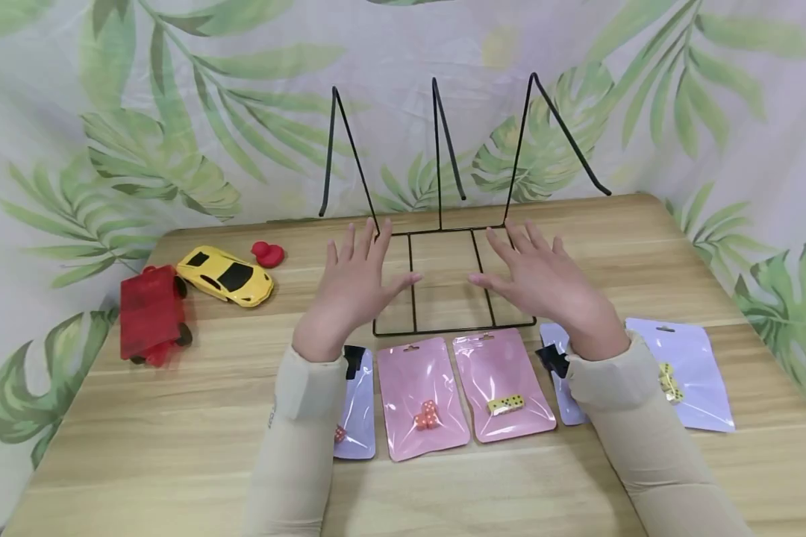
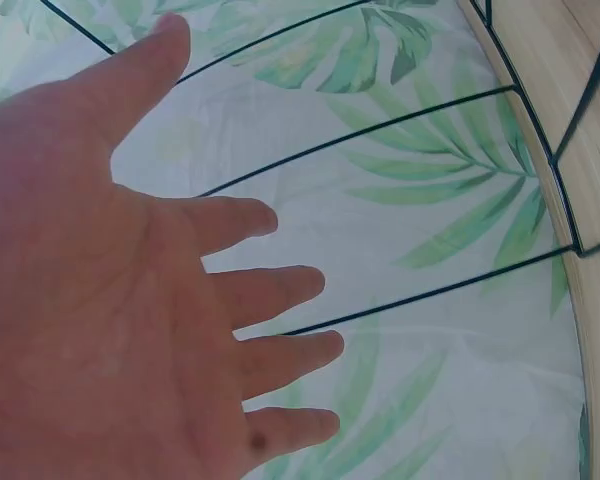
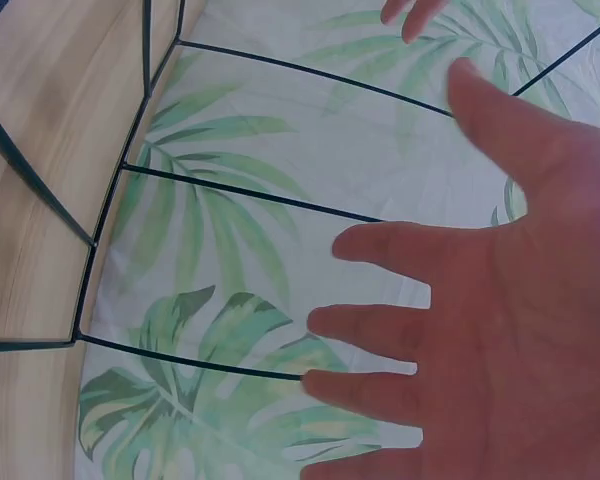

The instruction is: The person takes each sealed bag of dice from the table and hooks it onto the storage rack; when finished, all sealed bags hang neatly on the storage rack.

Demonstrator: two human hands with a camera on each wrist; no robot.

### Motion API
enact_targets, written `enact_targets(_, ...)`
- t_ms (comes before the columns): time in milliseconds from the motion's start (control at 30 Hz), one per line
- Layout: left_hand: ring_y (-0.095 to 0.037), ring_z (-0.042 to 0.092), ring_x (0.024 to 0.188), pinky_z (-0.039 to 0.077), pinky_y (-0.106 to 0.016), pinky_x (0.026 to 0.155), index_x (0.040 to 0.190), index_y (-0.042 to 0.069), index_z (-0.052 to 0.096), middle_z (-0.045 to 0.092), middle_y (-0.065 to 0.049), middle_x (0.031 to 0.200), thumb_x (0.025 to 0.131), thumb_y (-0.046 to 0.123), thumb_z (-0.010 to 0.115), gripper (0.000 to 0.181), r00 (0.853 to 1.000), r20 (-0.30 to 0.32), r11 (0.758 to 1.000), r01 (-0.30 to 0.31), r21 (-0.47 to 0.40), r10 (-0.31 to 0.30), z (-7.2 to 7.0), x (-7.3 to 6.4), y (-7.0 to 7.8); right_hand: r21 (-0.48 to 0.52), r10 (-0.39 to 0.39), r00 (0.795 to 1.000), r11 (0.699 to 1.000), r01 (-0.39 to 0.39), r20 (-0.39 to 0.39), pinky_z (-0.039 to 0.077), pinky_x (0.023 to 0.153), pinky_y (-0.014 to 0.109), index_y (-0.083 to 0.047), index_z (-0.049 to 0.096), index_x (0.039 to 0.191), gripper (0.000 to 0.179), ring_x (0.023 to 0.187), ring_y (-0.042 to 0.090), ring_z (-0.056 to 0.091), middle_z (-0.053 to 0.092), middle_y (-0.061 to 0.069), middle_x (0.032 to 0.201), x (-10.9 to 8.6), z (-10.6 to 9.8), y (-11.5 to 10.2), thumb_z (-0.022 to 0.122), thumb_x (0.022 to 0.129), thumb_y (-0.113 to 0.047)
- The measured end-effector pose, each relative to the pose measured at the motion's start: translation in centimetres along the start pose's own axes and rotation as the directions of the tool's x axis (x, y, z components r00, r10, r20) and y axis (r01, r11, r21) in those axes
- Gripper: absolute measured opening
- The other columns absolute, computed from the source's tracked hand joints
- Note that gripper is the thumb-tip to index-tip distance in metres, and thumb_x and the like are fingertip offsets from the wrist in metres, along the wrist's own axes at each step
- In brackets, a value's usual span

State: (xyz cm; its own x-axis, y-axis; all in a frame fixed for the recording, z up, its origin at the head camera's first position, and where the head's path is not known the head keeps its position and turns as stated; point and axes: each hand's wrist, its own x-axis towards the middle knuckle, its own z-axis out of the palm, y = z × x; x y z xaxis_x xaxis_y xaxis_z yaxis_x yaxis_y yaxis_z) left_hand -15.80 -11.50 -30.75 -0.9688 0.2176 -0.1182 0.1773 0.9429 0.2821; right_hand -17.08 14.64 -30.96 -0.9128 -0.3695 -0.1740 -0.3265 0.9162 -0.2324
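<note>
My left hand (image 1: pixel 352 287) is spread with straight fingers over the left side of a black wire display rack (image 1: pixel 453 330), holding nothing. Mirroring it, my right hand (image 1: pixel 537 276) spreads its fingers over the rack's right side, also with nothing in it. The rack's base lies on the table, and three bent prongs rise at the back. In the left wrist view the palm and fingers of the left hand (image 2: pixel 180 300) show against the rack's thin wires. The right wrist view shows the right hand (image 3: pixel 480 300) likewise, with two fingertips of the other hand at the top.
Nearest me lie two pink pouches (image 1: pixel 416 380) with dice and several lilac pouches (image 1: pixel 695 373), partly behind my sleeves. Black clips (image 1: pixel 554 360) show near both wrists. At left are a red toy vehicle (image 1: pixel 151 313), a yellow toy car (image 1: pixel 225 276) and a red toy duck (image 1: pixel 267 254).
</note>
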Motion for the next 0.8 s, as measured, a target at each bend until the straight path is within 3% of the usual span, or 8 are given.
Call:
enact_targets(267, -0.04, 0.013, 0.153, 0.008, -0.061, 0.121, 0.161, 0.012, 0.01, 0.015, -0.017, 0.166, 0.098, 0.061, 0.046, 0.087, 0.998, -0.055, 0.999, -0.036, -0.005, 0.035, -0.1, 2.0, -1.2, -0.015, 0.019, 1.0, 1.0, -0.019, -0.003, 0.012, 0.116, 0.068, -0.012, 0.021, 0.159, 0.082, 0.149, 0.048, 0.015, 0.014, 0.023, 0.164, -0.7, -0.3, 0.6, 0.043, 0.098, -0.063)
enact_targets(433, -0.038, 0.048, 0.135, 0.038, -0.054, 0.111, 0.157, 0.006, 0.024, 0.043, -0.02, 0.153, 0.098, 0.05, 0.055, 0.08, 0.984, -0.178, 0.998, -0.027, -0.058, 0.016, -0.1, 4.7, -1.9, -0.026, 0.028, 1.0, 0.999, -0.027, 0.015, 0.018, 0.114, 0.069, -0.01, 0.024, 0.158, 0.078, 0.146, 0.049, 0.025, 0.022, 0.026, 0.162, -1.8, -0.3, 1.2, 0.045, 0.1, -0.057)
enact_targets(500, -0.037, 0.06, 0.12, 0.05, -0.05, 0.097, 0.154, 0.005, 0.031, 0.054, -0.019, 0.144, 0.099, 0.043, 0.059, 0.073, 0.967, -0.254, 0.994, 0.002, -0.11, -0.03, -0.2, 6.1, -2.0, -0.028, 0.041, 0.999, 0.999, -0.04, 0.033, 0.021, 0.114, 0.068, -0.009, 0.024, 0.158, 0.078, 0.144, 0.049, 0.028, 0.025, 0.027, 0.16, -2.3, -0.2, 1.5, 0.046, 0.1, -0.056)
enact_targets(567, -0.034, 0.066, 0.105, 0.054, -0.048, 0.086, 0.151, 0.006, 0.038, 0.06, -0.016, 0.136, 0.1, 0.036, 0.058, 0.063, 0.941, -0.323, 0.982, 0.04, -0.184, -0.099, -0.2, 7.4, -1.9, -0.039, 0.056, 0.997, 0.998, -0.055, 0.047, 0.025, 0.114, 0.066, -0.007, 0.025, 0.157, 0.079, 0.143, 0.049, 0.031, 0.029, 0.028, 0.158, -2.9, 0.0, 1.8, 0.046, 0.1, -0.057)
enact_targets(700, -0.031, 0.066, 0.083, 0.051, -0.044, 0.077, 0.14, 0.008, 0.049, 0.066, -0.009, 0.124, 0.102, 0.029, 0.055, 0.044, 0.867, -0.443, 0.938, 0.072, -0.338, -0.226, 0.1, 10.1, -2.0, -0.052, 0.102, 0.994, 0.994, -0.099, 0.049, 0.033, 0.109, 0.064, -0.007, 0.027, 0.157, 0.082, 0.139, 0.049, 0.037, 0.037, 0.029, 0.154, -4.5, 0.5, 3.2, 0.046, 0.098, -0.061)
enact_targets(733, -0.03, 0.065, 0.08, 0.05, -0.044, 0.076, 0.138, 0.008, 0.05, 0.065, -0.008, 0.123, 0.102, 0.028, 0.055, 0.041, 0.855, -0.456, 0.927, 0.07, -0.369, -0.246, 0.3, 10.7, -2.1, -0.058, 0.113, 0.993, 0.992, -0.111, 0.044, 0.035, 0.107, 0.065, -0.007, 0.028, 0.157, 0.082, 0.138, 0.05, 0.039, 0.039, 0.029, 0.152, -4.9, 0.6, 3.7, 0.047, 0.098, -0.061)
enact_targets(800, -0.028, 0.066, 0.083, 0.05, -0.044, 0.08, 0.138, 0.009, 0.05, 0.064, -0.006, 0.124, 0.102, 0.027, 0.054, 0.04, 0.846, -0.452, 0.902, 0.074, -0.426, -0.283, 0.6, 11.9, -2.5, -0.07, 0.139, 0.99, 0.988, -0.137, 0.034, 0.038, 0.102, 0.066, -0.007, 0.029, 0.156, 0.082, 0.134, 0.05, 0.043, 0.043, 0.029, 0.149, -6.0, 0.7, 4.9, 0.049, 0.097, -0.06)
